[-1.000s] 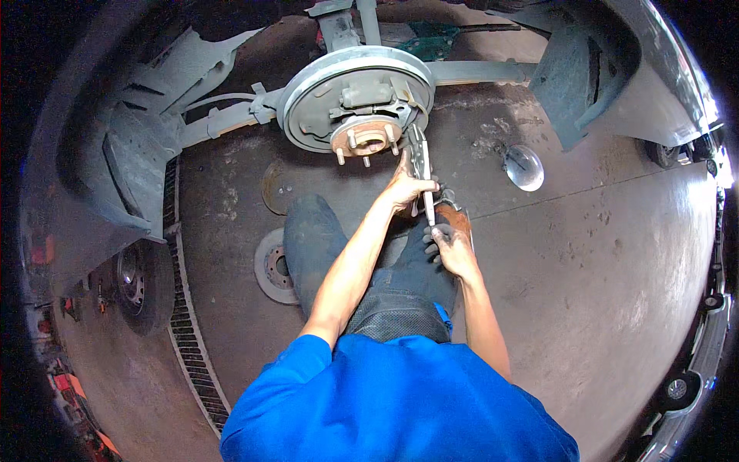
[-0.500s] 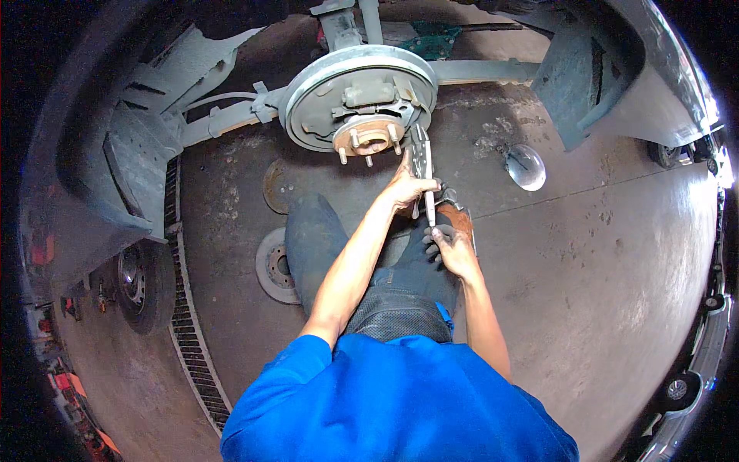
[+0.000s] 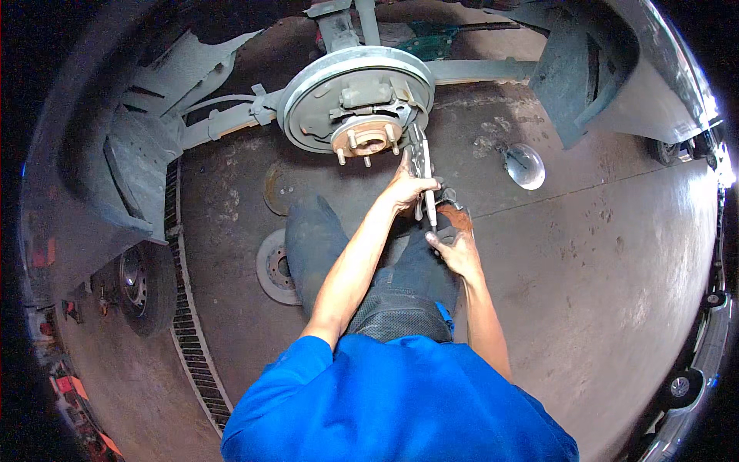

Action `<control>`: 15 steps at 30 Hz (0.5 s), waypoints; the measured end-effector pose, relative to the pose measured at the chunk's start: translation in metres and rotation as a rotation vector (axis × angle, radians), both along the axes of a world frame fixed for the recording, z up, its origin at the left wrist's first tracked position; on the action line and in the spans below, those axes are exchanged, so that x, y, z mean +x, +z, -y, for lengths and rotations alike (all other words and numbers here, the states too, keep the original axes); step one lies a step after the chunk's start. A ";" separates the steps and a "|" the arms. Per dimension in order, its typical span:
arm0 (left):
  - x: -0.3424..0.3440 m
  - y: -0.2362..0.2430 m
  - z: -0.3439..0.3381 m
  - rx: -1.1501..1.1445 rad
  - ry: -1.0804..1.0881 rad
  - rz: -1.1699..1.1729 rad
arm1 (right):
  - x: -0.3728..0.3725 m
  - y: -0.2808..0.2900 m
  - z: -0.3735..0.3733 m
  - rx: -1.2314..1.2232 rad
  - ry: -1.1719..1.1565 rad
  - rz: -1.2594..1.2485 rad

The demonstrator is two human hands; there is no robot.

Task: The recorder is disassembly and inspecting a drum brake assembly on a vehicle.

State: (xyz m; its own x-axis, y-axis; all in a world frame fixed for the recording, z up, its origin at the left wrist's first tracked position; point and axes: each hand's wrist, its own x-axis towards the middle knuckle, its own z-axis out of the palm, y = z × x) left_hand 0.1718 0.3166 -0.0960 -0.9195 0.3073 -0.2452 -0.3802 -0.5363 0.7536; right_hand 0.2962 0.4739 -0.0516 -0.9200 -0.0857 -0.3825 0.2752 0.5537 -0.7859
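My left hand (image 3: 404,185) grips a long, narrow metal assembly (image 3: 426,158), with a pale shaft running down it. It stands nearly upright below the right side of the brake backing plate (image 3: 312,108), its upper end at the plate's lower edge beside the rusty hub (image 3: 343,140) with wheel studs. My right hand (image 3: 450,250) is closed at the shaft's lower end, thumb against it, fingers mostly hidden. Both hands are in front of my dark trousered legs (image 3: 315,239); something brown (image 3: 456,218) shows behind the shaft.
Grey axle beams (image 3: 485,71) and wheel-well panels (image 3: 577,92) surround the plate. On the floor lie a brake disc (image 3: 269,281), a round rusty part (image 3: 274,185) and a shiny dish (image 3: 525,175). A wheel (image 3: 135,289) stands left near a drain grate (image 3: 188,331); cars (image 3: 693,385) line the right edge.
My right hand's fingers have shifted at the shaft's lower end, its thumb slightly lower and more of the tip showing. My left hand keeps its grip in about the same place.
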 end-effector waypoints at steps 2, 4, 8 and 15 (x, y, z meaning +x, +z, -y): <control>0.000 -0.001 -0.001 -0.010 0.016 -0.017 | 0.001 0.000 0.004 0.121 0.005 -0.071; 0.000 -0.001 -0.001 -0.018 0.021 -0.024 | 0.002 -0.003 0.009 0.185 -0.037 -0.266; -0.001 -0.001 0.001 -0.051 0.015 -0.043 | 0.007 -0.009 0.011 0.264 -0.041 -0.310; -0.001 0.002 0.001 -0.028 -0.015 -0.057 | 0.010 -0.001 -0.002 -0.126 -0.051 -0.037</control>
